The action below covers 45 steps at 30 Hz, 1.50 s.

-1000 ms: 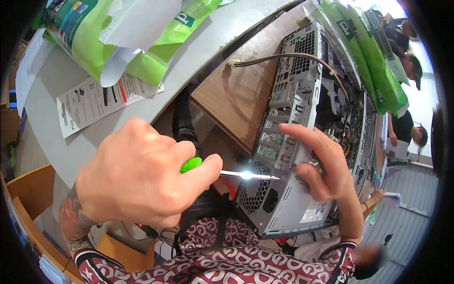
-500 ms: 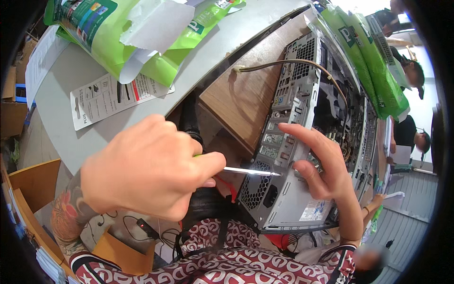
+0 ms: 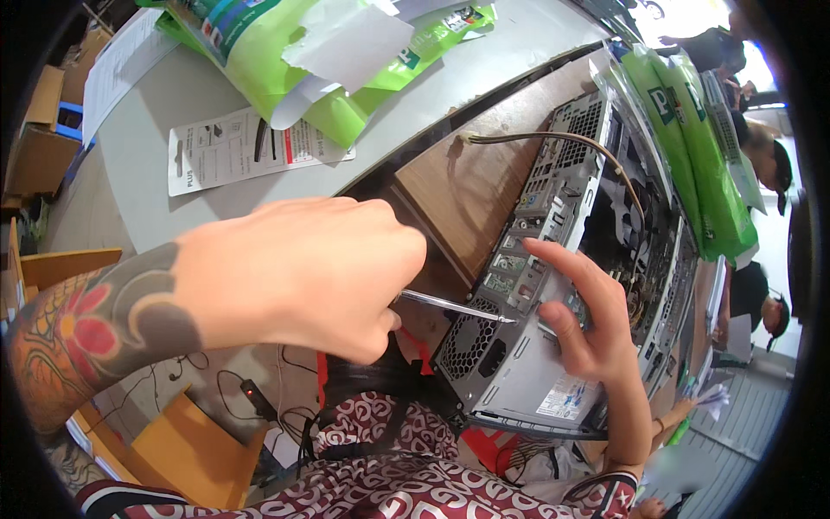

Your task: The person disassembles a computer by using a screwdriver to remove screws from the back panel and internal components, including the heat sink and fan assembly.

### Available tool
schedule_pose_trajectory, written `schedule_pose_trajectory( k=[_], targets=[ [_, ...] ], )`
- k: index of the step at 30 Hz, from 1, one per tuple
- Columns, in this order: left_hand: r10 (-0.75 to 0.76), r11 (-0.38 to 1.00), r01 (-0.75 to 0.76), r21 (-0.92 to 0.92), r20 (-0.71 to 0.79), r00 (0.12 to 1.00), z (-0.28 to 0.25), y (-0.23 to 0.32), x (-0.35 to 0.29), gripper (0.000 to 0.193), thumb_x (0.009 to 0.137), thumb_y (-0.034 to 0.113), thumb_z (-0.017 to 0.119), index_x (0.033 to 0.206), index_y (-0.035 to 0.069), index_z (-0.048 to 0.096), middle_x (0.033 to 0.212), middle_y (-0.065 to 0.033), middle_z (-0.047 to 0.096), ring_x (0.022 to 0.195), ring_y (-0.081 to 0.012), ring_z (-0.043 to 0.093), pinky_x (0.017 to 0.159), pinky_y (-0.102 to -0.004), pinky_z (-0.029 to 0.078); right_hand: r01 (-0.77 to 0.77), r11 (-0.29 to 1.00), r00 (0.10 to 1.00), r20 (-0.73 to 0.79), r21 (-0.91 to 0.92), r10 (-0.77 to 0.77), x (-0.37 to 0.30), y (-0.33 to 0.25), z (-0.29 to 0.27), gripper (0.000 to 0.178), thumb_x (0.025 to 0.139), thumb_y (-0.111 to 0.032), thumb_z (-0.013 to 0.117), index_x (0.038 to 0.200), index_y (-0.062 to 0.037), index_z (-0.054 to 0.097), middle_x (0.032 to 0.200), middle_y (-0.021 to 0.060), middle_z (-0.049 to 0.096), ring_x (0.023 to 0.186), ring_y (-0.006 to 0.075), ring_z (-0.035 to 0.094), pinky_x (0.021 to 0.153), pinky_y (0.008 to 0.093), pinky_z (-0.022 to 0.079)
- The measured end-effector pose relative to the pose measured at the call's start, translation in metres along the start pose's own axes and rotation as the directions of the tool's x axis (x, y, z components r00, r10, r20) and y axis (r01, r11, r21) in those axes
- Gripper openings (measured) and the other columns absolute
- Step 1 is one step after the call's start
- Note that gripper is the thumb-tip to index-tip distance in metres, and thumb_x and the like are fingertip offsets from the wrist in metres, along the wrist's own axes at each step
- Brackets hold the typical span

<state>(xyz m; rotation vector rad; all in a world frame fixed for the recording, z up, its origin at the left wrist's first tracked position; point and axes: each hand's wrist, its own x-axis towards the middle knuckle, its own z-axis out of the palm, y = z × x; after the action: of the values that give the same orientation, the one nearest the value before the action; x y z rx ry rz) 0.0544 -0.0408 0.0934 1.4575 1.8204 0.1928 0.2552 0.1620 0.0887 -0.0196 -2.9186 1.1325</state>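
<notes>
Screwdriver point(image 3: 456, 305), handle hidden in the curled left hand point(image 3: 303, 272), its tip at the rear edge of an open desktop computer case point(image 3: 510, 374), ahead and rightward. The right hand point(image 3: 598, 324) spreads thumb and forefinger over the case, pinching nothing visible. The tool seems light, stiff, slick-shafted, best held by its handle; the case looks heavy and rigid, best gripped along its frame.

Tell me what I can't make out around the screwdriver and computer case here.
Head view, now:
Screwdriver handle: mostly hidden by the left hand.
Whether its tip meets a screw: too small to tell.
Part of the computer case: hidden behind the right hand.
Upper-left green bag: cut off by the top edge.
</notes>
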Motion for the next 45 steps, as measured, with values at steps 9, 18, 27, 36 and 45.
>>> schedule_pose_trajectory(
  k=[9,18,27,36,45],
  targets=[
    [-0.099,0.99,0.123,0.066,-0.291,0.952,0.021,0.012,0.0,0.018,0.067,0.014,0.065,0.059,-0.002,0.065,0.057,-0.0245,0.057,0.058,-0.0441,0.06,0.054,-0.0472,0.048,0.045,0.999,0.999,0.006,0.021,-0.045,0.002,-0.001,0.0,0.051,0.084,-0.006,0.068,0.134,-0.0028,0.057,0.101,0.0175,0.065,0.087,0.0327,0.063,0.081,0.0364,0.05],
    [-0.017,0.993,0.061,0.103,-0.386,0.922,0.036,0.007,0.003,0.014,0.061,0.015,0.061,0.059,0.002,0.066,0.057,-0.0223,0.057,0.056,-0.0423,0.059,0.053,-0.0478,0.048,0.067,0.997,0.998,0.001,0.027,-0.067,0.004,-0.001,-0.002,0.051,0.084,-0.004,0.068,0.134,-0.002,0.056,0.111,0.0202,0.065,0.096,0.0348,0.065,0.087,0.0362,0.05],
    [-0.037,0.992,0.059,0.113,-0.19,0.981,0.012,0.01,0.003,0.014,0.061,0.013,0.06,0.061,0.0,0.066,0.06,-0.0233,0.059,0.059,-0.0435,0.06,0.054,-0.0488,0.049,0.081,0.996,0.997,0.0,0.031,-0.081,0.004,-0.001,-0.003,0.05,0.084,-0.003,0.067,0.133,-0.0016,0.056,0.105,0.0188,0.066,0.093,0.0338,0.065,0.085,0.0356,0.05],
    [-0.003,0.985,0.078,0.156,-0.43,0.903,0.038,0.012,0.003,0.016,0.061,0.013,0.061,0.061,-0.002,0.066,0.062,-0.0229,0.062,0.06,-0.0412,0.063,0.054,-0.0475,0.051,0.107,0.994,0.994,-0.038,0.008,-0.107,0.001,0.003,0.001,0.049,0.086,-0.003,0.066,0.134,0.0009,0.055,0.103,0.0192,0.066,0.091,0.0341,0.065,0.085,0.0358,0.05],
    [0.002,0.948,0.076,0.309,-0.245,0.97,0.004,0.014,0.009,0.018,0.062,0.018,0.065,0.065,0.0,0.068,0.066,-0.0184,0.065,0.064,-0.0394,0.066,0.059,-0.0468,0.054,0.101,0.995,0.994,-0.044,0.015,-0.1,0.001,0.001,0.003,0.047,0.09,-0.005,0.064,0.135,0.0017,0.054,0.107,0.0216,0.066,0.094,0.0346,0.065,0.086,0.0362,0.049]
  ],
)
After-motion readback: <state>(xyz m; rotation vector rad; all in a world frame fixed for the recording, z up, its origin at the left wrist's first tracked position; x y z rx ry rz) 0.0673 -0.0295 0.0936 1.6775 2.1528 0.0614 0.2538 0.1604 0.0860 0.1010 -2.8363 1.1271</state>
